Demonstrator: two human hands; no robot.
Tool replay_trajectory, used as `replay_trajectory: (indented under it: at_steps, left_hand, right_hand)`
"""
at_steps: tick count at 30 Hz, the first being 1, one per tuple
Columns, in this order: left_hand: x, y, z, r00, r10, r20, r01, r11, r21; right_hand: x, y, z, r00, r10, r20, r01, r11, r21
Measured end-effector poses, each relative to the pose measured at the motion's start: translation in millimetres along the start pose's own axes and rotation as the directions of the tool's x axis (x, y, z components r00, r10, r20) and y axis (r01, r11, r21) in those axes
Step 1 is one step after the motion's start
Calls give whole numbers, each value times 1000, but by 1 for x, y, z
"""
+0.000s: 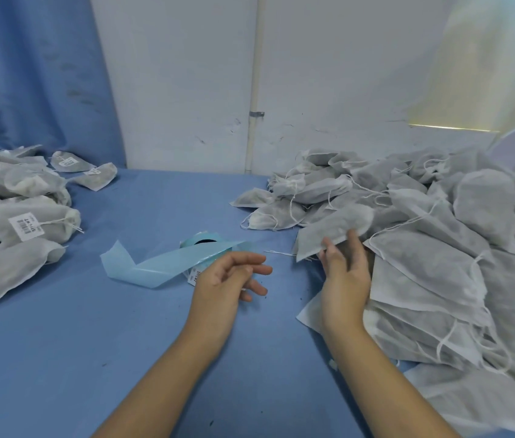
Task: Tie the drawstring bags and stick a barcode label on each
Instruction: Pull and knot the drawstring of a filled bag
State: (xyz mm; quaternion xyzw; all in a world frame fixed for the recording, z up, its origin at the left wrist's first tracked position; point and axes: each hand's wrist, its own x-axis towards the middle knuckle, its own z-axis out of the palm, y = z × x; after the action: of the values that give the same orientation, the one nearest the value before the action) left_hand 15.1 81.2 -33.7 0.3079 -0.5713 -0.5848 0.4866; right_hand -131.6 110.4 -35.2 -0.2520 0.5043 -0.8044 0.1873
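A scuffed white wall (328, 83) with a thin white pipe (254, 90) faces me, and a blue curtain (28, 74) hangs at the left. My worktop is covered in blue cloth (76, 343) dotted with dark specks. On my right sits a big heap of grey non-woven drawstring bags (439, 248), their white strings loose. On my left lies a smaller pile of tied grey bags (12, 210), several with a white barcode label (26, 227) stuck on. Between the piles is the pale blue roll of label backing tape (167, 263), its tail curling across the cloth. My right hand (346, 279) pinches one grey bag (335, 232) at the heap's near edge. My left hand (227, 279) hovers, fingers loosely curled, holding nothing I can see.
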Motion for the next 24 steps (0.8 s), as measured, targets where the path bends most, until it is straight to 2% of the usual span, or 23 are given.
replay_trajectory:
  at_steps: [3,7,10,13,15,17,19,21,24]
  left_hand:
    - [-1,-2,3,998,-57,-15,57,998,19]
    - [-4,-4,9,953,-302,33,302,953,-5]
    - [-4,-3,9,918,-389,72,395,915,-87]
    - [-2,-2,3,934,-357,-29,344,916,-208]
    - [-2,-1,-2,944,-315,-95,283,924,-258]
    - [-1,0,-5,960,-257,-112,209,921,-327]
    - [2,2,-6,974,-192,-117,141,926,-350]
    - [3,3,-5,987,-136,-87,100,938,-331]
    - [2,5,-2,996,-86,-12,77,945,-317]
  right_hand:
    - [-13,1,7,999,7,52,-5,999,-36]
    - [-32,-7,7,993,-15,113,14,1000,10]
    - [-47,-6,0,988,-25,154,21,999,29]
    - [-51,0,-2,985,-46,166,58,996,-70]
    - [-47,2,-2,971,-127,204,168,966,-197]
    - [-43,4,-3,934,-238,268,326,875,-359]
    - [-37,7,-3,904,-314,291,422,764,-488]
    - [-31,9,-2,899,-352,260,438,747,-500]
    - [-25,8,2,927,-308,216,373,825,-425]
